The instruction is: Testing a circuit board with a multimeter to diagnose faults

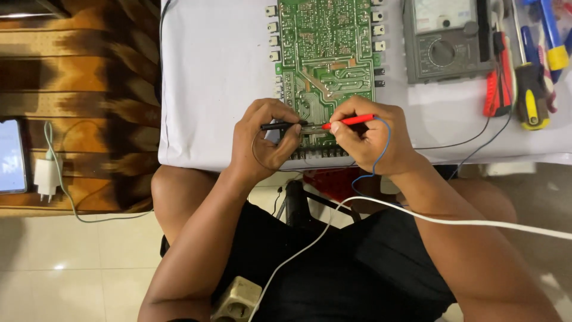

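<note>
Two bare hands met over the near end of a green circuit board (326, 59) that lay solder side up on a white-covered table (214, 71). The board's far end was cut off by the top of the view, and its near edge was mostly hidden under the hands, so the exact spots the probe tips touched could not be made out. The left hand (265, 140) pinched a black test probe (281, 126) between thumb and curled fingers; the probe lay nearly level, its long axis running left to right, tip pointing right toward the board's near middle. The right hand (369, 140) pinched a red test probe (350, 121) the same way, with its long axis also running sideways and slightly tilted, tip pointing left, so the two tips faced each other and sat close together just above the board. A thin blue lead (381, 152) looped over the right hand, its far run lost below the table. A grey analogue meter (444, 39) sat to the right of the board, partly cropped at the top. Beyond it lay a cluster of screwdrivers and pliers (524, 77), overlapping and hard to separate. A white cable (453, 222) crossed the person's lap.
</note>
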